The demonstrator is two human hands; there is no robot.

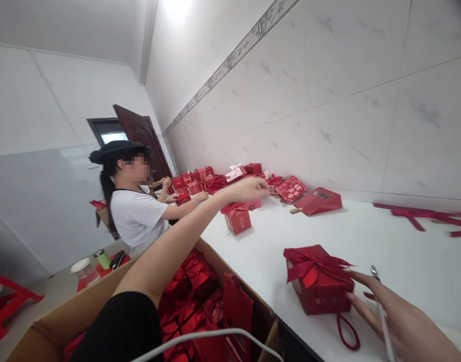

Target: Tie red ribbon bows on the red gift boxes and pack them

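Observation:
My left hand point(253, 189) stretches far across the white table to the red gift boxes and packaging by the wall. Its fingers are smeared by motion, and whether they hold anything I cannot make out. Just below that hand stands a small red gift box point(238, 221). My right hand point(400, 309) holds a slim silver pen-like tool point(382, 311), its end pointing up. The thumb and forefinger of this hand are at the side of a nearer red gift box point(321, 294), tied with a dark red ribbon bow point(313, 265). A cord loop point(347, 334) hangs from that box.
A big cardboard box point(45, 329) full of red gift boxes stands against the table edge, a white cable point(200, 336) crossing it. A co-worker point(138, 216) sits beyond. Flat red packaging point(319, 202) and loose ribbons point(415, 215) lie along the wall.

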